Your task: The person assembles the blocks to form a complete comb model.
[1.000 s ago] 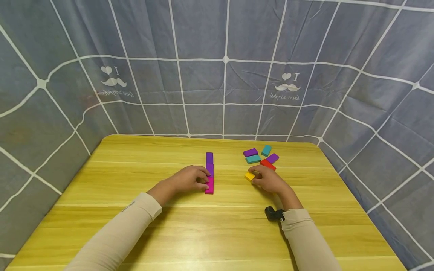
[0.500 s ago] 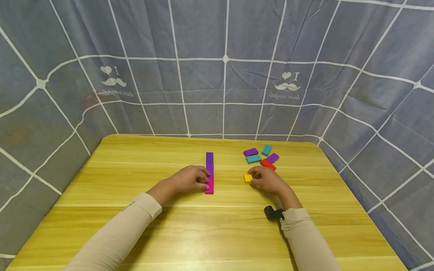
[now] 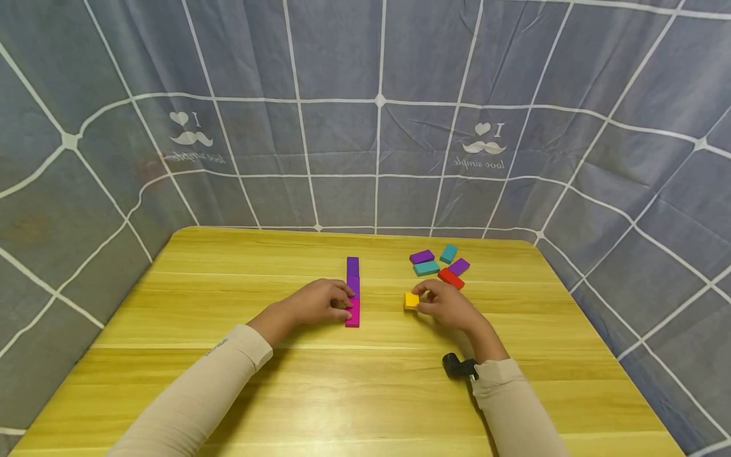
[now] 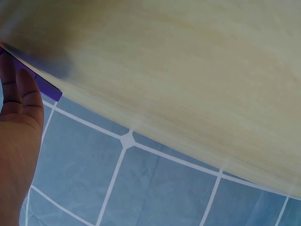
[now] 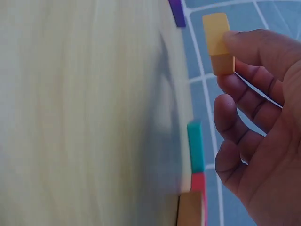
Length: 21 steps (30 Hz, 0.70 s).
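Observation:
My right hand (image 3: pixel 451 306) pinches a yellow block (image 3: pixel 409 301) between thumb and fingers. In the right wrist view this block (image 5: pixel 217 40) stands out past the thumb tip, while the other fingers are curled below it. My left hand (image 3: pixel 320 301) rests at a straight row of blocks. Its thumb touches the magenta block (image 3: pixel 353 316) at the near end, and a finger touches the violet block (image 3: pixel 355 287) behind it. A dark purple block (image 3: pixel 353 266) forms the far end. The left wrist view shows part of the row (image 4: pixel 48 89) beside loosely bent fingers.
Toward the right back lie a red block (image 3: pixel 451 278), two teal blocks (image 3: pixel 426 268) and two purple blocks (image 3: pixel 422 256). A brownish block (image 5: pixel 190 209) shows low in the right wrist view. A grey curtain (image 3: pixel 337 139) borders the wooden table (image 3: pixel 365 393).
The right hand has turned the yellow block and moved it slightly left, away from the red block. The left hand and the row stay put.

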Each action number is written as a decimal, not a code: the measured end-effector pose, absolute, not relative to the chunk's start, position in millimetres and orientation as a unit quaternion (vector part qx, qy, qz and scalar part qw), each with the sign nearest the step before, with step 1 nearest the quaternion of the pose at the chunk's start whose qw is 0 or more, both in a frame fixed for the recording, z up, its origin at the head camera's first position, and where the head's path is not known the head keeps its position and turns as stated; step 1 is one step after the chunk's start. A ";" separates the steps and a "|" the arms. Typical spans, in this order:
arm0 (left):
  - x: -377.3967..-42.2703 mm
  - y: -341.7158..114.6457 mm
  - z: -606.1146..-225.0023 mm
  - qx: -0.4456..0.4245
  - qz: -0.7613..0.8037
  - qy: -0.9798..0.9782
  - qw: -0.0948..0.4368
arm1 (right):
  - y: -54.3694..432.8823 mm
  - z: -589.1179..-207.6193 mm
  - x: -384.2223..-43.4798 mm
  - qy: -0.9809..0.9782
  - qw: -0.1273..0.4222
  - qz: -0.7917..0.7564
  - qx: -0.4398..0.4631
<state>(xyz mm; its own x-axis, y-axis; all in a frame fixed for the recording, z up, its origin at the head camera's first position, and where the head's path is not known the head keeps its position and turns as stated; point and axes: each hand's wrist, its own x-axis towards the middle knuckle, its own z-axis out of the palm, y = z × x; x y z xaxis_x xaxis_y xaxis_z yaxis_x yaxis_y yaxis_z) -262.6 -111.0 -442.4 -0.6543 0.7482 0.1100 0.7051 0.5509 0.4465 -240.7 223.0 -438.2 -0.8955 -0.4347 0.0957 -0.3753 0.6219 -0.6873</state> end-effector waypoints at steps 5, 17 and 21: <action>-261.3 -111.6 -441.5 0.409 0.232 0.881 0.051 | 208.5 -430.9 -230.2 0.883 0.043 -0.400 -0.241; -260.0 -110.8 -439.1 0.406 0.238 0.881 0.055 | 173.3 -432.9 -215.2 0.871 0.085 -0.420 -0.240; -260.3 -110.2 -439.2 0.403 0.241 0.881 0.058 | 159.5 -435.7 -211.1 0.869 0.102 -0.414 -0.250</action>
